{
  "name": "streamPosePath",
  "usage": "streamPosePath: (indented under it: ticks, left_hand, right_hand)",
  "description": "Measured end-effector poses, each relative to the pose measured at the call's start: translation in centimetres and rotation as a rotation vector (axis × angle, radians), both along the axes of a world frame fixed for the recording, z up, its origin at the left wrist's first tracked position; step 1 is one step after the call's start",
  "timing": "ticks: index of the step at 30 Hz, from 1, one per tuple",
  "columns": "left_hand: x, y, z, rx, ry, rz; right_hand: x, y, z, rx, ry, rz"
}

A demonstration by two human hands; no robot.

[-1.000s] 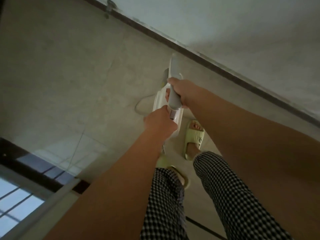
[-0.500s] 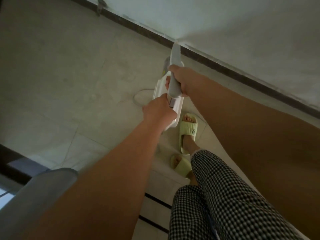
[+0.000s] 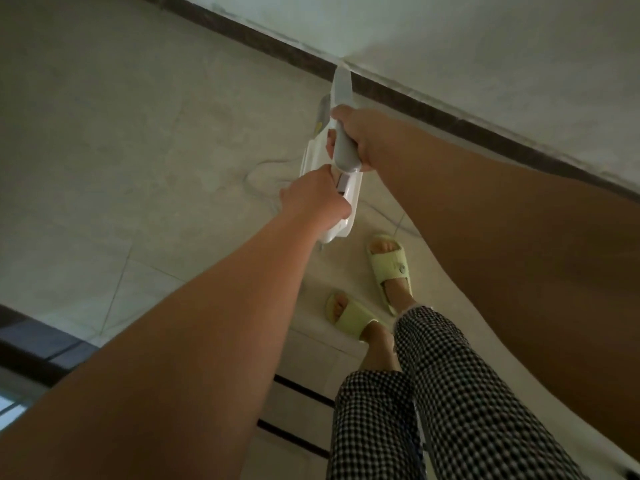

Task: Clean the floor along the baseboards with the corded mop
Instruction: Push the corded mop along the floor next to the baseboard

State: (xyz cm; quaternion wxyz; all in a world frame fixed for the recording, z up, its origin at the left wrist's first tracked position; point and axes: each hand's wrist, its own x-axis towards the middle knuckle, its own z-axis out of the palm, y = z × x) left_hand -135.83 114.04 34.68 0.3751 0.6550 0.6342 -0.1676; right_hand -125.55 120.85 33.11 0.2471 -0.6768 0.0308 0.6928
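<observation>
both hands gripping mop, nr baseboard

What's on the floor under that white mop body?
Under the white mop body you can see pale floor tiles and a thin cord looping across them. The mop's head cannot be seen; the body and both hands cover it.

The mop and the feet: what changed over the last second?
The person stepped: the left slipper, earlier hidden under the leg, now stands clear behind the right slipper. The cord loop stays beside the mop. Both hands, left and right, kept their grip on it.
</observation>
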Motion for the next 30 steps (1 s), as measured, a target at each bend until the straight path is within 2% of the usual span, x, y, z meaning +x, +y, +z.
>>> streamPosePath:
  ticks: [14,30]
  left_hand:
    - [2.9,-1.2,0.7,-0.023,0.019,0.06]
    - [4.4,-2.3,1.1,-0.001,0.046,0.034]
  right_hand:
    - [2.6,-0.7,1.3,-0.053,0.007,0.029]
    - [4.4,-2.1,1.3,-0.07,0.025,-0.014]
